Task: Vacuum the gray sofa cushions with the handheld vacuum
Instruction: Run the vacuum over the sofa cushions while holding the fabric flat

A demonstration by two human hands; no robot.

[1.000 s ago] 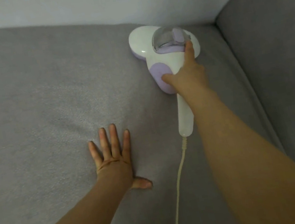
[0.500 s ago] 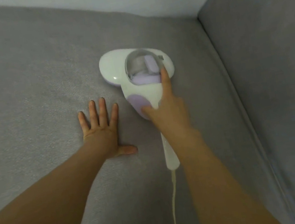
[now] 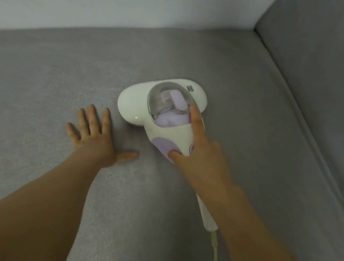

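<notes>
A white and lilac handheld vacuum (image 3: 136, 104) with a clear dust cup lies flat on the gray sofa cushion (image 3: 23, 99). My right hand (image 3: 198, 155) grips its handle, index finger stretched forward along the body and thumb on the lilac side pad. My left hand (image 3: 94, 139) rests flat on the cushion just left of the vacuum head, fingers spread, thumb pointing toward the vacuum. The vacuum's cord (image 3: 214, 258) trails from the handle end toward the bottom edge.
A gray sofa arm or side cushion (image 3: 327, 103) rises on the right, meeting the seat along a seam. A pale wall (image 3: 144, 4) runs behind the cushion's far edge.
The vacuum has been drawn back from the far corner toward me and left across the cushion. My left hand has stayed flat on the fabric.
</notes>
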